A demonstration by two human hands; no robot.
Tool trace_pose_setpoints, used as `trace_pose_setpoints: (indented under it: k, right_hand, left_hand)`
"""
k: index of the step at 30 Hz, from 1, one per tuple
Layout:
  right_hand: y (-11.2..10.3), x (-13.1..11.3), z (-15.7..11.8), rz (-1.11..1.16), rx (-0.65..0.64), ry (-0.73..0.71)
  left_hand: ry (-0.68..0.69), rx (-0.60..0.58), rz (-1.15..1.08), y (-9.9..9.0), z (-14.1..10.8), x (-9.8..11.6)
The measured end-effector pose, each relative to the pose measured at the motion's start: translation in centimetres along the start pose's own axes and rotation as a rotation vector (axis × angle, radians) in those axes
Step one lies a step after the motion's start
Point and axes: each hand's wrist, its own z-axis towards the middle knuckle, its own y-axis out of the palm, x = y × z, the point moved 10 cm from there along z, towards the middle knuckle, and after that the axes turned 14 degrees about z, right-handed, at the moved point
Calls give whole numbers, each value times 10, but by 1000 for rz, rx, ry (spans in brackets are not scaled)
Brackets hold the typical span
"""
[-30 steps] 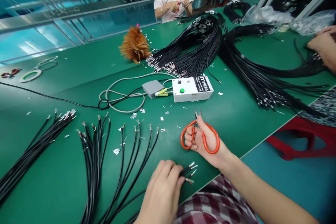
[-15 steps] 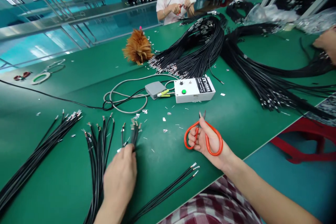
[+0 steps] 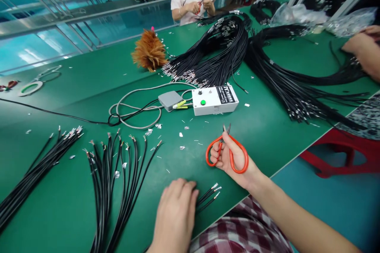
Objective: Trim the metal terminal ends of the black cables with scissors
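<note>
In my right hand (image 3: 233, 154) is a pair of scissors (image 3: 246, 158) with orange loop handles. Its short metal blades point away from me and stand slightly apart. My left hand (image 3: 176, 213) lies palm down over a few black cables (image 3: 208, 197) by the table's front edge. Its fingers are loosely bent and a little apart; the palm and thumb are hidden. The cable ends sticking out past the fingers show silvery foil. Left of this hand a fanned bunch of black cables (image 3: 130, 201) has frayed ends, and farther left lies another bunch (image 3: 38, 176).
A white control box (image 3: 208, 106) with a green button sits mid-table, wired to a grey block (image 3: 170, 101). Behind are a brown feather duster (image 3: 149, 51) and large cable bundles (image 3: 210, 59). Foil scraps litter the green table (image 3: 148, 189). Two co-workers are at the table; a red stool (image 3: 362, 158) stands right.
My left hand has let go of the cables beside the middle bunch, which now lie fanned out, and has moved right over the few front cables. The right hand still holds the scissors.
</note>
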Motion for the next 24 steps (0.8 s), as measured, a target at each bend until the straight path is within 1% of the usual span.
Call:
trace_pose_setpoints:
  k: [2, 4, 6, 9, 14, 16, 17, 20, 22, 24]
  right_hand:
    - [0, -1, -1, -12, 13, -13]
    - [2, -2, -4, -65, 16, -32]
    - [5, -3, -8, -143, 1, -59]
    - [11, -3, -12, -249, -36, -92]
    - [14, -2, -11, -341, -48, -112]
    - [14, -5, -13, -376, -44, -135]
    - [15, -8, -14, -402, -47, -151]
    - [22, -12, -22, -504, -75, -180]
    - [26, -6, -26, -534, -105, -139]
    - [29, 4, -29, -510, -118, -82]
  left_hand:
    - [7, -65, -114, 9, 4, 18]
    - [-8, -123, -190, 16, 8, 26]
    - [-11, -150, -212, 18, 10, 28]
    - [-6, -165, -188, 19, 10, 30]
    - [-6, -191, -221, 15, 11, 32]
    - [-46, -182, -305, 9, 14, 26]
    - [-97, -174, -380, 6, 15, 19]
    - [-317, -116, -647, -6, 14, -8]
    - [-405, -81, -739, -12, 12, -19]
    - [-421, -56, -764, -18, 11, -22]
